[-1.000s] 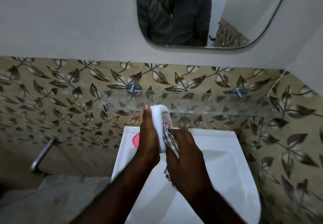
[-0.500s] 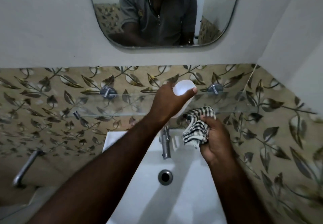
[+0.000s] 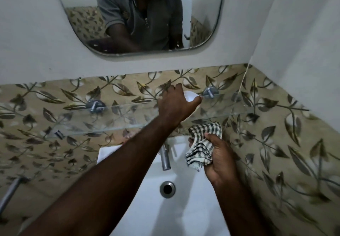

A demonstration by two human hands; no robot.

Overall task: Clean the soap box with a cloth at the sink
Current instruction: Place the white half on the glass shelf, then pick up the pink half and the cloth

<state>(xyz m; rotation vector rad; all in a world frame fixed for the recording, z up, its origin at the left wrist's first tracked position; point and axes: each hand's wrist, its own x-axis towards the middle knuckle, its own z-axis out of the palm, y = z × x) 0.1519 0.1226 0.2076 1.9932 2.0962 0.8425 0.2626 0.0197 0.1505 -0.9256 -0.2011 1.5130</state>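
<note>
So, the soap box is gripped in the left hand up at the glass shelf, probably to be put back there. The checked cloth is bunched in the right hand over the sink. A second ago the box was being wiped; now they've been pulled apart.

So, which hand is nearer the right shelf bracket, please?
Left. The left hand, holding the soap box, is just left of the bracket; the right hand grips the cloth lower down.

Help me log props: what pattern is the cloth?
The cloth has dark and white checks; head view.
</note>
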